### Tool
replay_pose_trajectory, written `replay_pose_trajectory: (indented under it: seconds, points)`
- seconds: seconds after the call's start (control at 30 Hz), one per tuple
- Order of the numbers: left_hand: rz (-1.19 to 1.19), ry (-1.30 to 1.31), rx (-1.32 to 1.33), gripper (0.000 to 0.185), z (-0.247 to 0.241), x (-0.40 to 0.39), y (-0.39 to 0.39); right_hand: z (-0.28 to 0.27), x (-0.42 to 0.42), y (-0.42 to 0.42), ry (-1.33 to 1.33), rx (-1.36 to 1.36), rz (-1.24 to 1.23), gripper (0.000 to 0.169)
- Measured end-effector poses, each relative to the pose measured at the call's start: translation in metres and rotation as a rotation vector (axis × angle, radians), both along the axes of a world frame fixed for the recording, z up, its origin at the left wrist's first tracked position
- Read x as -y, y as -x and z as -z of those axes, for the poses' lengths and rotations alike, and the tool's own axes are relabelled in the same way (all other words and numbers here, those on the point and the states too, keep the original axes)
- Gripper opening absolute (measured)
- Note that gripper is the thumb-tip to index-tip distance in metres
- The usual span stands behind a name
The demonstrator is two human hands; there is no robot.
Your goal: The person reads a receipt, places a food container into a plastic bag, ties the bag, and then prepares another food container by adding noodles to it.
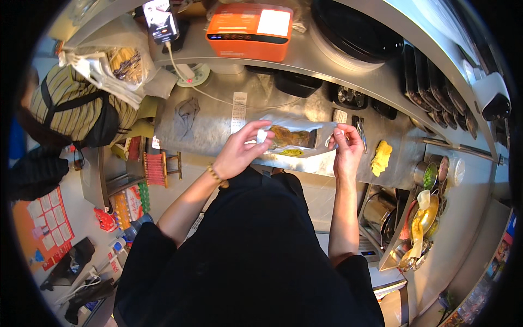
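A translucent white plastic bag (318, 126) is stretched between my two hands above the front of the steel counter (212, 135). Through it shows a container of brownish food (291, 137), with a dark edge at its right. Yellow print marks the side of the bag facing me. My left hand (241, 147) grips the bag's left end, fingers curled around a small white bit that may be the bag's own handle. At the opposite end, my right hand (347, 147) pinches the plastic between thumb and fingers. Behind the bag lies a printed paper slip (239, 110).
A yellow cloth (381, 158) lies right of my right hand. An orange label printer (249, 32) and black lids (359, 28) occupy the shelf above. A white cable (212, 98) crosses the counter. Metal food pans (421, 173) stand at right. Someone in a striped top (69, 98) is at left.
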State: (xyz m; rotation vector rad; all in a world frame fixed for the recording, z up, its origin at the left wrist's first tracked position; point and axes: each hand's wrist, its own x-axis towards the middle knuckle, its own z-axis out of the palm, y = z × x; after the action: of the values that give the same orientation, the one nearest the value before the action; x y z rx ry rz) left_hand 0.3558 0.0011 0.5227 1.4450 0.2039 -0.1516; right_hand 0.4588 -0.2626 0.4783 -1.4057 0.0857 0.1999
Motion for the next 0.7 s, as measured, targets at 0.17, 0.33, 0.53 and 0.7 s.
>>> replay_pose_trajectory:
  seconds: [0.17, 0.33, 0.53, 0.7]
  points:
    - [-0.377, -0.195, -0.268, 0.042, 0.083, -0.059, 0.011, 0.042, 0.066, -0.023, 0.313, 0.031, 0.273, 0.033]
    - [-0.428, -1.262, -0.361, 0.063, 0.287, -0.098, 0.001, 0.159, 0.150, -0.073, 1.536, 0.107, 0.007, 0.079]
    - [-0.557, -0.815, -0.656, 0.042, 0.296, -0.089, 0.016, 0.200, 0.167, -0.095, 1.675, -0.084, -0.362, 0.068]
    - [-0.712, -0.255, -0.361, 0.014, 0.245, -0.080, 0.058, 0.215, 0.207, -0.088, 1.471, -0.105, -0.120, 0.051]
